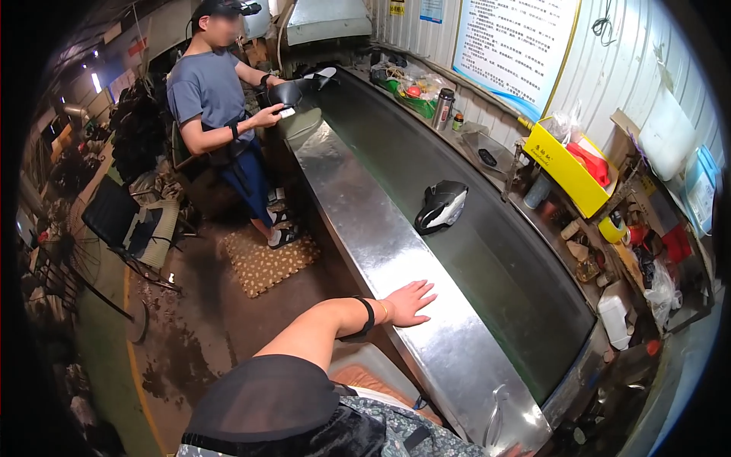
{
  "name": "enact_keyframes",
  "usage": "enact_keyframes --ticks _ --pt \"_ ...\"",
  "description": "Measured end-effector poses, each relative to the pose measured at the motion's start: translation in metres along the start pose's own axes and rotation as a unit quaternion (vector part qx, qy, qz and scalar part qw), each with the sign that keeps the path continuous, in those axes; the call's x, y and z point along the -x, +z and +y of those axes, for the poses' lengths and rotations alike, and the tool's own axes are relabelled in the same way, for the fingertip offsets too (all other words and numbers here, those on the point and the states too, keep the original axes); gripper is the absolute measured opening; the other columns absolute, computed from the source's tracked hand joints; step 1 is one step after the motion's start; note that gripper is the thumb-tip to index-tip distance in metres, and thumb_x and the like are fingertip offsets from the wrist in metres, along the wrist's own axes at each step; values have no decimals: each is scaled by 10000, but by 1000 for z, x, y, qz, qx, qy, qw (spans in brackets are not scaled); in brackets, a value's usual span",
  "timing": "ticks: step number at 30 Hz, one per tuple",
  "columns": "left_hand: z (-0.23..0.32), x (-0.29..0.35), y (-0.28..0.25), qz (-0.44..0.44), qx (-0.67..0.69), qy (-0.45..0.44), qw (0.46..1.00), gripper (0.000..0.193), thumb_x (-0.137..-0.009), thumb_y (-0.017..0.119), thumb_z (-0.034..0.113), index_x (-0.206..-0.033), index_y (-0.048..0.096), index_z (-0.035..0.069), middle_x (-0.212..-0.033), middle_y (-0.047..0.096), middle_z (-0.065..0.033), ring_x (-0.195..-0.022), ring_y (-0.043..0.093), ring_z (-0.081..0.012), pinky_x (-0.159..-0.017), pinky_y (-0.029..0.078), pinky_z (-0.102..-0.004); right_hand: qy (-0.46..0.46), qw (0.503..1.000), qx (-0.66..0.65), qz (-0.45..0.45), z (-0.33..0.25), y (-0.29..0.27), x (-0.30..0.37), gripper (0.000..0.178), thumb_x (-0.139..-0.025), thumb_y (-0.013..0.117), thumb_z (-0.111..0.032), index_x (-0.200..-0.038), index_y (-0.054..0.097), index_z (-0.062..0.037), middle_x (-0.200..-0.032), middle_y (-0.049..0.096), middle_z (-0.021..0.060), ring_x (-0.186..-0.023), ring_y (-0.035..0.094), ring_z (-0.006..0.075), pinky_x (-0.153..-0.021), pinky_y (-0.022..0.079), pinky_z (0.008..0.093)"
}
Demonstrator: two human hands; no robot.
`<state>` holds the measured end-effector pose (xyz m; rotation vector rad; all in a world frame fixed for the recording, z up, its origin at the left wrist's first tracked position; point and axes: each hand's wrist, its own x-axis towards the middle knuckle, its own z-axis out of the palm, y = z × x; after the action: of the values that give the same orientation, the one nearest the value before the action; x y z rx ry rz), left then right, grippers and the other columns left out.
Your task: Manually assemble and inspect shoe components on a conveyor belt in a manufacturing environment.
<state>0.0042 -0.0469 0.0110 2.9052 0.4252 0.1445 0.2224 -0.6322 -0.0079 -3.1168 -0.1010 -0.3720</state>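
My left hand (411,303) lies flat on a shiny metal ledge (373,228), fingers spread, holding nothing. A black band and a thin yellow bracelet circle that wrist. Only a sliver of my right hand (518,451) shows at the lower edge, by the ledge's near end; its fingers are mostly hidden. Close to it, a thin, curved, glossy strip (495,419) lies on the metal. Beyond the ledge, a black and white shoe-like piece (443,207) sits on the dark green belt (487,289), apart from both hands.
At the far left end a co-worker (213,99) stands holding a dark rounded piece (285,94). Along the wall stand a thermos (443,108), a yellow box (567,167) and a white jug (615,316). A chair (137,221) and a spotted mat (270,263) are on the floor.
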Motion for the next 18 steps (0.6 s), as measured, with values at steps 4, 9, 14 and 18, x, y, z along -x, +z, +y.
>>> enact_keyframes --ticks 4,9,14,18 --pt "1 0 -2 0 0 2 1000 709 -944 469 506 -1457 384 24 -1536 291 -251 -1430 253 -414 -1181 216 -482 9 1000 -12 -8 2 2 1 864 -871 492 -712 -1433 437 -58 -1299 550 228 -1060 602 432 -848 498 521" --pt "2 1 -2 1 -8 1 1000 705 -941 476 507 -1450 394 26 -1532 296 -252 -1428 255 -414 -1181 218 -479 5 1000 -1 22 9 13 0 853 -871 493 -711 -1424 449 -64 -1272 566 222 -1037 607 436 -830 501 527" --pt "3 -1 -2 5 -11 5 1000 697 -944 465 513 -1432 424 18 -1536 282 -261 -1434 248 -416 -1181 224 -480 -11 999 32 36 11 21 2 834 -873 501 -701 -1403 463 -58 -1258 576 218 -1023 613 429 -812 506 529" --pt "2 1 0 6 -10 2 1000 698 -941 472 511 -1431 423 17 -1534 285 -261 -1432 251 -418 -1179 227 -480 0 1000 8 14 -4 -1 2 839 -877 500 -696 -1412 449 -53 -1256 577 215 -1027 614 425 -807 507 526"
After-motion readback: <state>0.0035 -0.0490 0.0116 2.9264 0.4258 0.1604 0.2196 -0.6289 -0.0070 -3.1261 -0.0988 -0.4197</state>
